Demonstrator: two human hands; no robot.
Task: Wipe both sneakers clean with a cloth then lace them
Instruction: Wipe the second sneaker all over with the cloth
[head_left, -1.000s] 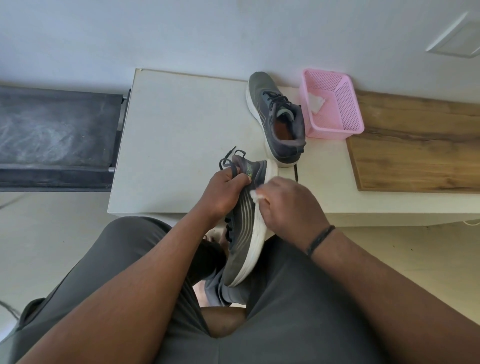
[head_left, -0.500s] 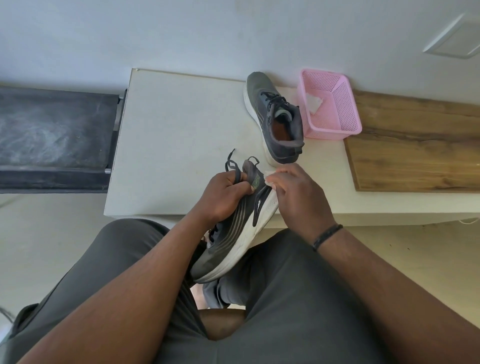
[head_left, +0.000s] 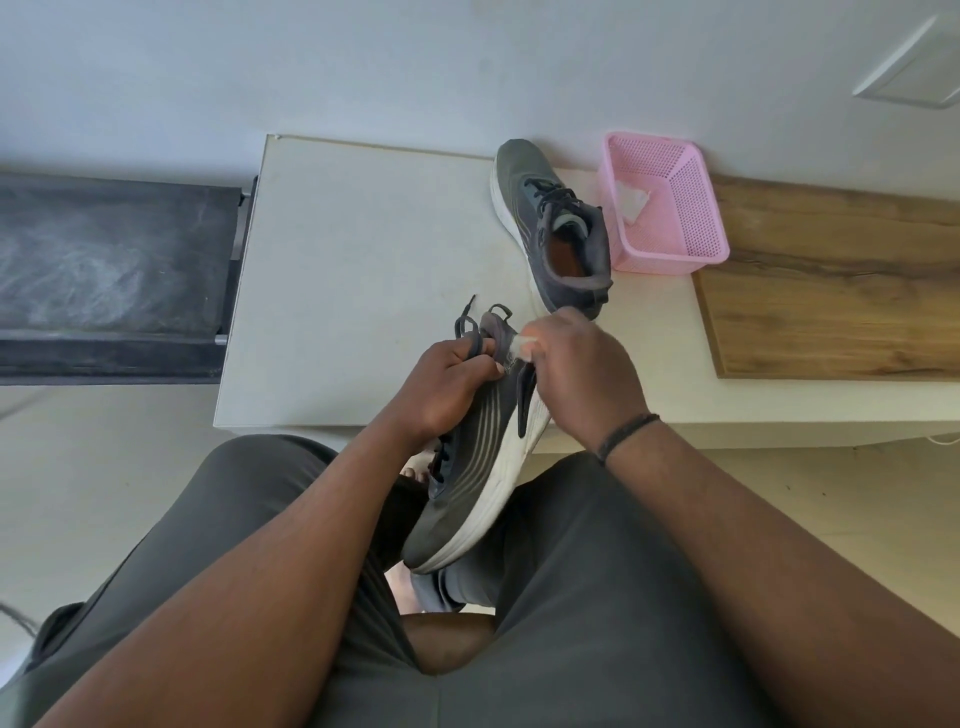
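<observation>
A grey sneaker with a white sole (head_left: 480, 467) lies on its side over my lap, heel toward the table. My left hand (head_left: 444, 387) grips its collar and loose dark laces. My right hand (head_left: 582, 374) pinches a small white cloth (head_left: 521, 343) against the heel end of the shoe; most of the cloth is hidden by my fingers. The second grey sneaker (head_left: 553, 226) stands upright on the white table (head_left: 353, 270), laces in place, toe toward the wall.
A pink perforated basket (head_left: 670, 208) with a white cloth in it sits right of the standing sneaker. A wooden board (head_left: 831, 291) covers the table's right side. A dark bench (head_left: 109, 275) is at the left. My legs fill the foreground.
The held sneaker has swung so its toe points lower left. My right hand with the cloth has slid from the midsole up to the heel end.
</observation>
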